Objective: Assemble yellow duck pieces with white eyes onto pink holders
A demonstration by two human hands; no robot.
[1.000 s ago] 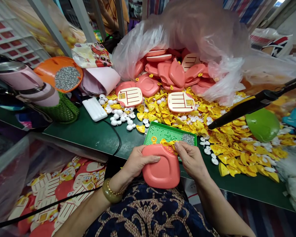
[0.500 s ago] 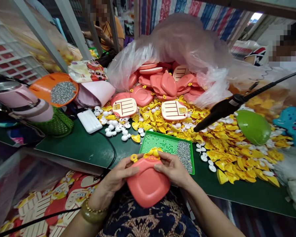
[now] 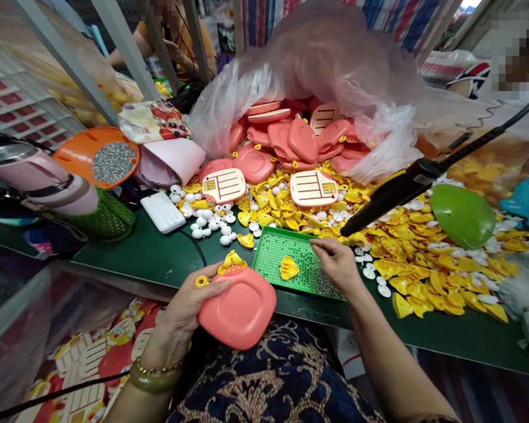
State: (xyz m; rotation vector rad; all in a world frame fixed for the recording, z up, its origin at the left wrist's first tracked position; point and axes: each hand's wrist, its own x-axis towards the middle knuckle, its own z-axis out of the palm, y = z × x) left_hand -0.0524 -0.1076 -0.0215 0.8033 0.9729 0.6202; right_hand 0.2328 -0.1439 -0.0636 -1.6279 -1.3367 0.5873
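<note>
My left hand (image 3: pixel 193 299) grips a coral-red plastic toy body (image 3: pixel 238 308) by its upper left edge. A yellow plastic piece (image 3: pixel 233 262) sits at its top, and a small yellow ring (image 3: pixel 201 281) sticks out by my fingers. My right hand (image 3: pixel 337 267) is over the right part of a green perforated tray (image 3: pixel 271 235), thumb and fingers pinched together; whatever may be between them is too small to make out. Below that hand, small silver screws (image 3: pixel 328 286) fill the tray's right end. One loose yellow piece (image 3: pixel 290 268) lies in the tray.
A black electric screwdriver (image 3: pixel 379 197) hangs tilted above yellow parts (image 3: pixel 414 267). Behind are coral bodies (image 3: pixel 255 161) in a plastic bag. An orange dish (image 3: pixel 74 155) holds more screws, near a white power bank (image 3: pixel 162 212) and a pink tumbler (image 3: pixel 55 182).
My right hand has let go of the coral body and moved right over the tray. My left hand has carried the body left. A loose yellow piece now lies in the tray.
</note>
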